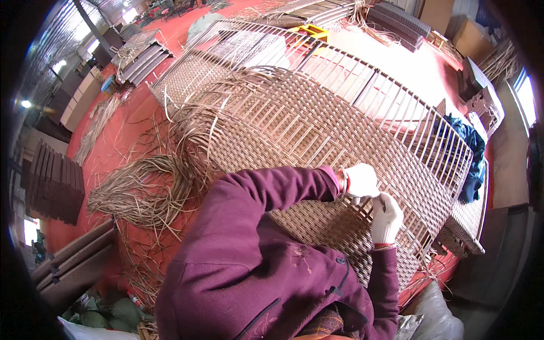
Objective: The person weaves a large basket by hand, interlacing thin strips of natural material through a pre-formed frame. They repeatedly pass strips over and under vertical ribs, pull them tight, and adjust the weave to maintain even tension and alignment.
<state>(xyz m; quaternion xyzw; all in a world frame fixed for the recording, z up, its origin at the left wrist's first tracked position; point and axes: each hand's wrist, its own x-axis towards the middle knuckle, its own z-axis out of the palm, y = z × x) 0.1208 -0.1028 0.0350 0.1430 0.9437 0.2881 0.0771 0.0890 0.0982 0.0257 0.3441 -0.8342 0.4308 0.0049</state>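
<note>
A large woven wicker panel in brown and tan strips lies in front of me on a metal frame of thin parallel bars. My left hand, in a white glove, is closed over the right part of the weave. My right hand, also gloved, has thumb and fingers pinched together just beside it, fingertips nearly touching the left hand's. Whatever lies between the fingers is too small to make out. Loose strips trail off the panel's left side, and a row of unwoven gaps crosses its middle.
A heap of loose strips lies on the red floor to my left. Dark stacked panels stand farther left. A yellow stool is behind the frame, and dark blue cloth hangs at its right end.
</note>
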